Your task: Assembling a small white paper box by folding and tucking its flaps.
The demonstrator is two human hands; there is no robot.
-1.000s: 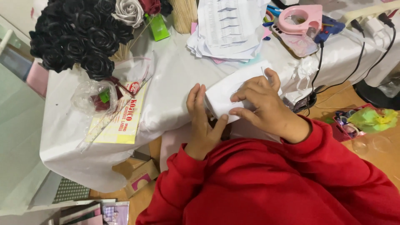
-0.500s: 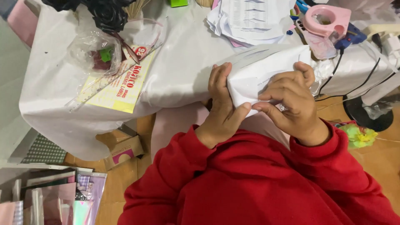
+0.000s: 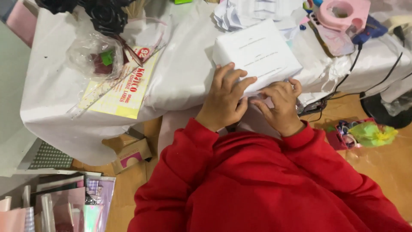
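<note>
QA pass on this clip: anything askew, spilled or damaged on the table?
Nothing spilled or visibly damaged. The white wrapped box sits skewed at the table's near edge, both hands pressing its near side. The yellow label sheet lies tilted, one corner hanging over the edge. The paper stack behind is untidy.

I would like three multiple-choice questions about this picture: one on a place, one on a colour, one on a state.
1. Where is the white wrapped box?
A. on the table's near edge
B. on the floor
C. on the yellow label sheet

2. What colour are the person's sleeves?
A. blue
B. red
C. grey

3. How do the hands meet the box?
A. both lift it in the air
B. both press on its near side
C. neither touches it

Key: 1 A, it lies on the white table cover. 2 B, both sleeves are red. 3 B, left hand and right hand lie on the box's near side.
</note>
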